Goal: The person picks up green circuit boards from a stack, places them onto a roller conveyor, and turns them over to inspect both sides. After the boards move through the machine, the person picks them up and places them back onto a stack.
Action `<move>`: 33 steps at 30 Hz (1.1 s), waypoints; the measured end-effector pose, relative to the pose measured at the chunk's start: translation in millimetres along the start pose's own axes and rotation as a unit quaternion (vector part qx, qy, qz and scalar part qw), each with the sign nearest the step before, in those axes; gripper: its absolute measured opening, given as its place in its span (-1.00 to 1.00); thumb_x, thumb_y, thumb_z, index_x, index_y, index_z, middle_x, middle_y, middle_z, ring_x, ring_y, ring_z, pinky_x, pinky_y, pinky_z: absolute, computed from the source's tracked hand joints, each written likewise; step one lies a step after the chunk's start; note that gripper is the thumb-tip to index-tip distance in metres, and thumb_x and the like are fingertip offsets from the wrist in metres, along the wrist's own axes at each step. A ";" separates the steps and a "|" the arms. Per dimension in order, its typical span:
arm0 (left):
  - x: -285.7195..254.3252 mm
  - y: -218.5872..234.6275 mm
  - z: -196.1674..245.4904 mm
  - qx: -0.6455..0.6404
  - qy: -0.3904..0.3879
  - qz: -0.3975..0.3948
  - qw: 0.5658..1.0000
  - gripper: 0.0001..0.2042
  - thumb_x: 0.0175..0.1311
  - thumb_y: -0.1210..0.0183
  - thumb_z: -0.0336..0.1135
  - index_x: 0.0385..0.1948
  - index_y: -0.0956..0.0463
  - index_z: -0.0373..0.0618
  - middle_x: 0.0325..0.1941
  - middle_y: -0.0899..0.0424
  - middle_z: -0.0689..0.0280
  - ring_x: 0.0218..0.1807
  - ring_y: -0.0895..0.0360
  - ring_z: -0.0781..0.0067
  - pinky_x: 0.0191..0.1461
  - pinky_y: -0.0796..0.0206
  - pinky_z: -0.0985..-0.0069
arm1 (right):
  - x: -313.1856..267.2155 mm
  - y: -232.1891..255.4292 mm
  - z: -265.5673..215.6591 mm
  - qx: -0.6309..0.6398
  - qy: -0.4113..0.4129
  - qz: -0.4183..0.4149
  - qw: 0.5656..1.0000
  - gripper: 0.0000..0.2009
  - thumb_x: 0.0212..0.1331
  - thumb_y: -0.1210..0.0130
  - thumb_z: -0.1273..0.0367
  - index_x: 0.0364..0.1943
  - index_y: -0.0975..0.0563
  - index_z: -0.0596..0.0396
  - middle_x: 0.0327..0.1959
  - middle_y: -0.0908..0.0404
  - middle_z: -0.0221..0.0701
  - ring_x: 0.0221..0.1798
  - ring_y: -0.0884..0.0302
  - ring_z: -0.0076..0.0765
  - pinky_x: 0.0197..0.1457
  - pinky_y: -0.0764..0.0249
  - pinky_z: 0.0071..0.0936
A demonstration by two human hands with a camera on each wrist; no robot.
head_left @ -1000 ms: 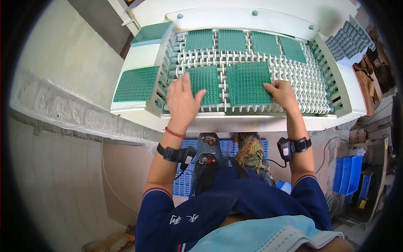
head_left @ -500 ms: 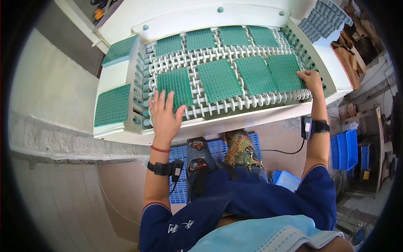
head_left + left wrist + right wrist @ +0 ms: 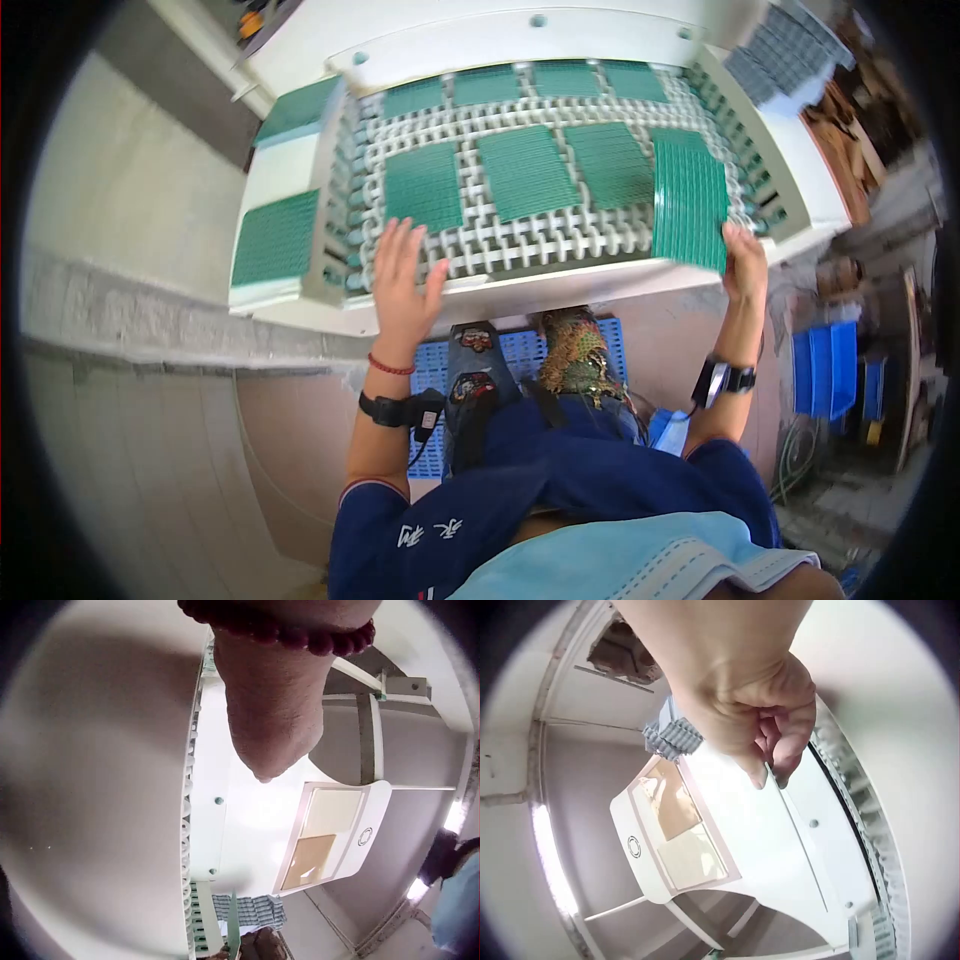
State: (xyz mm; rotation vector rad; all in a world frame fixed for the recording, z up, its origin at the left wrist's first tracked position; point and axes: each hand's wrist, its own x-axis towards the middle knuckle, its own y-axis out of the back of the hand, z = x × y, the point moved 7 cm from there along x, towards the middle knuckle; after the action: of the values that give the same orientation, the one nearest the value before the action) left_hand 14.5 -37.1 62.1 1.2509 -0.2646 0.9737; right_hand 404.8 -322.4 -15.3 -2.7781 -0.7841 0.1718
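Observation:
In the head view the right hand (image 3: 745,262) pinches the right edge of a green textured sheet (image 3: 690,205), which is raised and slightly bowed at the front right of the roller bed (image 3: 560,240). The right wrist view shows thumb and fingers of that hand (image 3: 769,735) on the thin edge of the sheet (image 3: 799,840). Palm down, the left hand (image 3: 403,285) has its fingers straight at the front rim, by the near edge of a flat green sheet (image 3: 424,185). Other green sheets (image 3: 522,172) lie in two rows on the rollers.
Green sheets (image 3: 276,240) also rest on the white left ledge (image 3: 275,180). Grey corrugated pieces (image 3: 785,55) are stacked at the back right. Blue bins (image 3: 825,370) stand at the lower right, and a blue plastic grid (image 3: 432,365) lies on the floor.
The right hand first moved right with a sheet, setting it beside the others; now it holds a raised sheet nearer the front edge. The left hand has shifted left and slightly down.

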 end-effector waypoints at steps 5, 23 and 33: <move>-8.7 48.4 8.8 0.062 0.003 0.080 0.995 -0.63 0.05 -0.22 -0.41 -0.05 -0.45 -0.23 0.09 -0.46 0.05 0.18 -0.34 -0.02 0.22 -0.18 0.21 | -25.1 -49.0 44.7 0.080 -0.018 -0.058 0.995 -0.85 0.14 -0.12 0.46 -0.24 -0.54 0.27 -0.23 -0.61 -0.32 -0.19 -0.53 -0.48 -0.06 -0.45 -0.53; 13.6 102.0 -54.0 0.460 0.089 0.028 0.883 -0.63 0.02 -0.20 -0.21 -0.19 -0.50 -0.29 -0.19 -0.58 0.00 -0.07 -0.53 0.03 0.07 -0.30 0.18 | -36.9 -78.1 53.6 0.085 -0.031 -0.091 0.992 -0.89 0.19 -0.11 0.43 -0.30 -0.58 0.20 -0.29 -0.63 -0.39 -0.27 -0.52 -0.58 -0.15 -0.44 -0.62; 6.6 112.8 35.8 0.283 -0.104 0.070 0.951 -0.71 -0.07 -0.10 -0.60 -0.22 -0.58 -0.22 -0.24 -0.66 0.15 -0.13 -0.62 0.18 0.11 -0.36 0.23 | -46.8 -103.5 55.6 0.070 -0.040 -0.086 0.993 -0.88 0.14 -0.16 0.43 -0.30 -0.58 0.19 -0.38 -0.62 -0.44 -0.37 -0.48 -0.63 -0.25 -0.38 -0.67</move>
State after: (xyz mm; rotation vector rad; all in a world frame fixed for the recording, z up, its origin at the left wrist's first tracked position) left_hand -53.2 -66.5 154.8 1.8880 -0.2491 1.0801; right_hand 303.6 -250.3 -38.7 -2.5710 -0.9860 0.2961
